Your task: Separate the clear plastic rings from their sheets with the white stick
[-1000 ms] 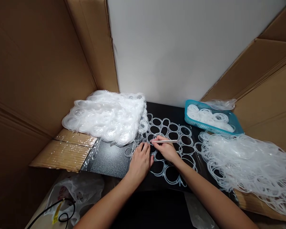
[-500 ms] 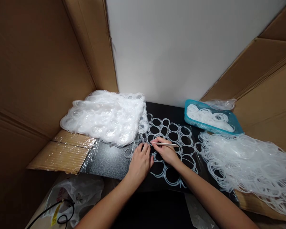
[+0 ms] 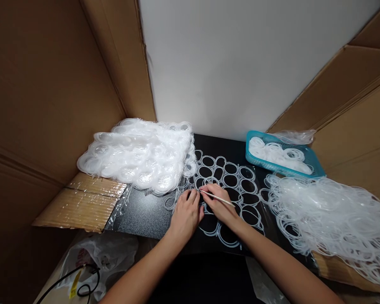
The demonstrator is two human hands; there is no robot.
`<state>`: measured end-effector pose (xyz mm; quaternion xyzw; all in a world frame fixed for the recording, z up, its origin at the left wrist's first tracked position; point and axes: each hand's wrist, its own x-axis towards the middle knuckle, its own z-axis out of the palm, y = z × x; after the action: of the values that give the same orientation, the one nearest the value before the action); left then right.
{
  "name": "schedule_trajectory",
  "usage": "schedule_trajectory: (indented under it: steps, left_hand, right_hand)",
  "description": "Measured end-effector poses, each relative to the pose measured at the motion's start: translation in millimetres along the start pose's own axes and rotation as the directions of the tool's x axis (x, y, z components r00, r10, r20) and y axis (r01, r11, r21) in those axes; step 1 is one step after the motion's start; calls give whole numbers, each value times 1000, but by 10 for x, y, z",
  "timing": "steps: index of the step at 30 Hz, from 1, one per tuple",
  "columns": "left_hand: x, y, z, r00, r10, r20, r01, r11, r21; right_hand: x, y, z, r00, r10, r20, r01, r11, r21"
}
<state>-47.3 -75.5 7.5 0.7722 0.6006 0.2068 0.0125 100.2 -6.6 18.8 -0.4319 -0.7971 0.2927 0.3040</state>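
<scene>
A sheet of joined translucent rings (image 3: 230, 181) lies flat on the black table (image 3: 209, 143). My right hand (image 3: 220, 204) pinches a thin white stick (image 3: 220, 198), whose left end is close to the fingertips of my left hand (image 3: 187, 211). My left hand rests palm down at the sheet's left part, with its fingers bent and close together; whatever lies under them is hidden. Beside it on the left is a thick stack of white ring sheets (image 3: 142, 154). A loose heap of ring sheets (image 3: 329, 215) lies to the right.
A blue basket (image 3: 266, 163) holding white rings stands at the back right, with clear plastic film (image 3: 296, 136) behind it. Cardboard walls (image 3: 50, 84) rise on both sides. A plastic bag (image 3: 114, 253) and a black cable (image 3: 60, 280) are at the lower left.
My right hand has turned slightly, and the outer end of the white stick has swung down toward me. My left hand has hardly moved.
</scene>
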Motion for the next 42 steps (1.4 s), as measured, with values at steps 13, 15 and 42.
schedule_trajectory:
  steps: [13,15,42]
  left_hand:
    - [-10,-23,-14,999,5,-34,-3,999,38]
    - [-23,-67,-18,999,15,-39,-13,999,41]
    - [624,83,-586,656,663,360,-436,722,-536]
  right_hand:
    - [132,368,-646,891,-54,-452,-140,912,-385]
    - [109,469,-1009,770,27,-638,-312,888,-339]
    - [-494,505,-1452,780,601,-172,-52,336,941]
